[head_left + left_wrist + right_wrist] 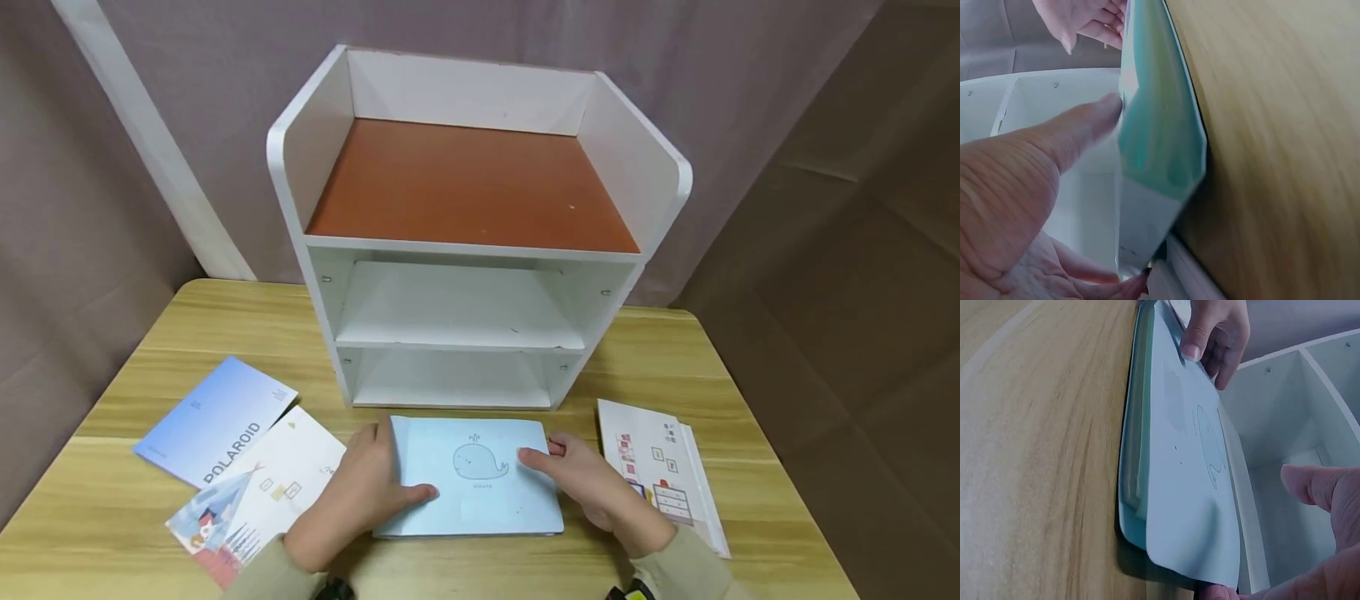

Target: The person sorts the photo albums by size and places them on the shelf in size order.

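Note:
A light blue notebook [487, 500] with a whale drawing on its cover lies on the table in front of the shelf unit. My left hand [375, 475] holds its left side, thumb on the cover and fingers at the edge. At the right side is my right hand [581, 479], with fingertips at the notebook's edge. In the right wrist view the right thumb [1310, 484] stands off the cover, and one fingertip shows below the corner. Inner pages [1141, 425] show along the notebook's near edge.
A white shelf unit [461, 346] with a reddish-brown top board [472, 183] stands behind the notebook. On the left, a blue "POLAROID" booklet [217, 417] partly lies under an illustrated one [292, 450]. White printed booklets [652, 458] lie at the right. Curtains hang behind the table [660, 358].

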A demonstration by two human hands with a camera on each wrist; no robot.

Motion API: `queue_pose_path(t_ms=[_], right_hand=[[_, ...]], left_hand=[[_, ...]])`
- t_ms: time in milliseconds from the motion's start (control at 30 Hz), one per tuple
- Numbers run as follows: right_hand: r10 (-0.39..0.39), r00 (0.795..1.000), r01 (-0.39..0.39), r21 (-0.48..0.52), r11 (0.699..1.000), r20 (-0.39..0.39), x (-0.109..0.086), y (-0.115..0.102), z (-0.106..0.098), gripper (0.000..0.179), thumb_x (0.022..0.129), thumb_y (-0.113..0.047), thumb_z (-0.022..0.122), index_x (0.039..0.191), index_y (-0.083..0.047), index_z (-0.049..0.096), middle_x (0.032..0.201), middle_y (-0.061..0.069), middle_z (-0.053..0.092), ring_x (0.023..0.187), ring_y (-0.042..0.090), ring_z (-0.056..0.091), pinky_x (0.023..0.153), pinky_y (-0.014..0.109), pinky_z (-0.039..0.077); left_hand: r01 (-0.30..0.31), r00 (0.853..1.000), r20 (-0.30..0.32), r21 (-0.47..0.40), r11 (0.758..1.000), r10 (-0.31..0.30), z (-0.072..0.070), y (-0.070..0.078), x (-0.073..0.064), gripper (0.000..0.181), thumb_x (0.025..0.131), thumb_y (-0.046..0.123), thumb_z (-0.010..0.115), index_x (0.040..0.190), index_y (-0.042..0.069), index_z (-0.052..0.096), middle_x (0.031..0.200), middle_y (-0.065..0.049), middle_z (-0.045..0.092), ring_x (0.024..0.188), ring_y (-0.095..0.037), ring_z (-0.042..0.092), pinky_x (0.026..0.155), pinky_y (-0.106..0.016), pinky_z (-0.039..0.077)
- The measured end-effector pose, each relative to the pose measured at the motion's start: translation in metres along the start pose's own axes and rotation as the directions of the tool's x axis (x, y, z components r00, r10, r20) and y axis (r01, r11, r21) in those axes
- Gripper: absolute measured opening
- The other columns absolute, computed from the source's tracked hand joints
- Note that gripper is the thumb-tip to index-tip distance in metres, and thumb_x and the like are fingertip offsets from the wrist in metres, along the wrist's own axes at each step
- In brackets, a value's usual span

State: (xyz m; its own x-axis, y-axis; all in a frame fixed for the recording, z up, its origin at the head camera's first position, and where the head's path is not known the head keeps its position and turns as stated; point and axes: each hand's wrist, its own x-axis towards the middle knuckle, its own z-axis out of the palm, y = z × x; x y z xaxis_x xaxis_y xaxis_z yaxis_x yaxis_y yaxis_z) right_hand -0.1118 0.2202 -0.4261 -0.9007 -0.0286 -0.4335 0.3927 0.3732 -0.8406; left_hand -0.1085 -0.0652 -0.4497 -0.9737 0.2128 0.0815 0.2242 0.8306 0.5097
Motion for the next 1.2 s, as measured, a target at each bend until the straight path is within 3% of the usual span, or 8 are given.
queue_pose_path(t_ms=[167,333,533,700,800,933,1067,1200], right_hand=[[-0.022,1.000,0.021,0.033,0.999,0.011,0.002,-0.002,0.003,0.056,0.087,-0.024,0.074,0.123,0.011,0.051,0.110,0.017,0.054,0.098,0.025,0.055,0.083,0.038,0.050],[-0.020,1.000,0.019,0.053,0.998,0.013,0.003,0.002,0.006,0.060,0.087,-0.018,0.073,0.128,0.014,0.043,0.110,0.019,0.055,0.095,0.024,0.059,0.078,0.035,0.054],[-0.032,0.999,0.032,0.059,0.998,-0.002,0.002,0.003,0.007,0.061,0.087,-0.019,0.073,0.129,0.014,0.042,0.111,0.019,0.059,0.096,0.024,0.062,0.079,0.037,0.055],[-0.035,0.999,0.036,0.034,0.999,-0.027,0.001,0.003,0.007,0.068,0.086,-0.022,0.076,0.132,0.013,0.040,0.115,0.020,0.056,0.099,0.024,0.059,0.079,0.037,0.055],[-0.035,0.999,0.036,0.019,0.999,-0.036,0.000,0.004,0.007,0.072,0.085,-0.025,0.077,0.133,0.012,0.039,0.116,0.019,0.056,0.099,0.024,0.059,0.078,0.038,0.056],[-0.036,0.998,0.036,0.008,0.999,-0.042,-0.002,0.006,0.009,0.073,0.084,-0.028,0.077,0.134,0.011,0.039,0.117,0.019,0.055,0.096,0.023,0.060,0.076,0.038,0.056],[-0.060,0.997,0.061,0.008,0.998,-0.052,-0.004,0.007,0.011,0.069,0.085,-0.029,0.076,0.133,0.008,0.041,0.115,0.018,0.055,0.092,0.023,0.061,0.072,0.037,0.057],[-0.104,0.991,0.101,-0.041,0.994,-0.089,-0.007,0.008,0.011,0.066,0.090,-0.031,0.070,0.135,0.007,0.040,0.110,0.016,0.054,0.093,0.023,0.057,0.075,0.035,0.055]], left_hand=[[0.033,0.999,0.007,-0.053,0.998,-0.033,-0.003,0.002,0.001,0.113,0.062,0.048,0.089,0.134,-0.019,0.032,0.118,-0.036,0.050,0.111,-0.044,0.050,0.096,-0.050,0.044],[0.082,0.996,0.046,-0.161,0.984,-0.076,-0.006,0.003,0.001,0.111,0.070,0.040,0.087,0.142,-0.017,0.024,0.132,-0.040,0.041,0.124,-0.045,0.043,0.103,-0.052,0.039],[0.105,0.994,0.054,-0.346,0.932,-0.092,-0.012,0.004,0.002,0.097,0.078,0.025,0.083,0.148,-0.008,0.024,0.141,-0.028,0.042,0.129,-0.037,0.042,0.105,-0.051,0.036],[0.102,0.995,0.063,-0.442,0.891,-0.082,-0.015,0.004,0.001,0.089,0.082,0.019,0.079,0.149,-0.001,0.026,0.137,-0.022,0.049,0.121,-0.030,0.051,0.096,-0.047,0.046],[0.102,0.994,0.081,-0.545,0.832,-0.069,-0.014,0.005,0.000,0.082,0.082,0.013,0.079,0.147,0.000,0.030,0.130,-0.019,0.054,0.109,-0.028,0.058,0.081,-0.039,0.055],[0.122,0.992,0.103,-0.654,0.746,-0.072,-0.012,0.007,-0.003,0.070,0.083,0.006,0.076,0.140,-0.001,0.036,0.123,-0.020,0.056,0.098,-0.028,0.063,0.069,-0.032,0.057],[0.126,0.992,0.083,-0.711,0.692,-0.094,-0.011,0.012,-0.006,0.056,0.084,0.004,0.074,0.130,-0.001,0.042,0.119,-0.021,0.058,0.094,-0.027,0.064,0.069,-0.034,0.057],[0.125,0.991,0.070,-0.780,0.614,-0.113,-0.012,0.017,-0.009,0.051,0.086,0.001,0.071,0.129,0.000,0.044,0.117,-0.021,0.059,0.089,-0.027,0.065,0.066,-0.035,0.058]])
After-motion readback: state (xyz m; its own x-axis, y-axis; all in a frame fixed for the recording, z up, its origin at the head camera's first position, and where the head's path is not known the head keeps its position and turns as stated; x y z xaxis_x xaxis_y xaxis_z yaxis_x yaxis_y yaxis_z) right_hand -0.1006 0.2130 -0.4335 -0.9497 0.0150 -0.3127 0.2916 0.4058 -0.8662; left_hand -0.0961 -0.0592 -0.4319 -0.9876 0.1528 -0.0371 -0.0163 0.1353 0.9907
